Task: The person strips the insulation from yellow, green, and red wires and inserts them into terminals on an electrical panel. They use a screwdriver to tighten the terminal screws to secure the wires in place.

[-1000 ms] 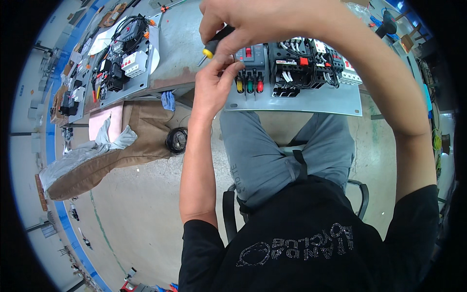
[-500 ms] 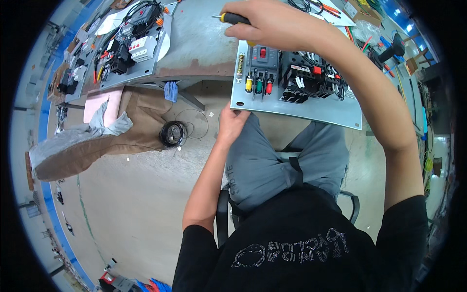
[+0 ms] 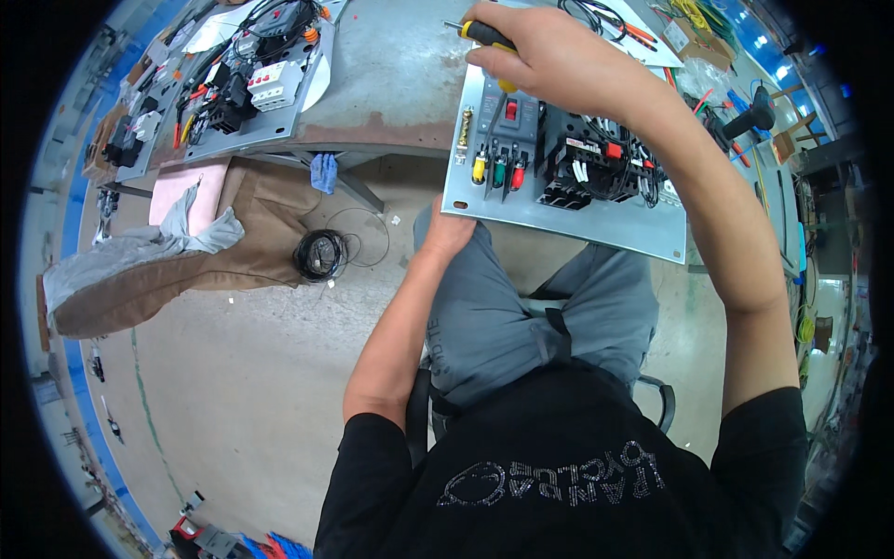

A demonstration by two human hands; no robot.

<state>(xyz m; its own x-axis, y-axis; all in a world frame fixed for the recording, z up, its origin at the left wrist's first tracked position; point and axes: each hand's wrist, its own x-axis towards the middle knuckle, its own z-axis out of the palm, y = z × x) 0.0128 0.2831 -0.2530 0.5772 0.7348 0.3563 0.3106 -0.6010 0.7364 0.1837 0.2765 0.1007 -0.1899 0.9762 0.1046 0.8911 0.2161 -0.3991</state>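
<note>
- Grey workbench [image 3: 400,84] ahead of you.
- Your right hand [image 3: 549,56] grips the screwdriver [image 3: 484,35], lying crosswise, tip pointing left.
- Your left hand [image 3: 452,228] clasps the metal panel [image 3: 559,219] by its near edge.

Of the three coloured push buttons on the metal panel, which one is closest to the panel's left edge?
The yellow button. It is leftmost in the row; the green button is in the middle and the red button is farthest right on the metal panel.
</note>
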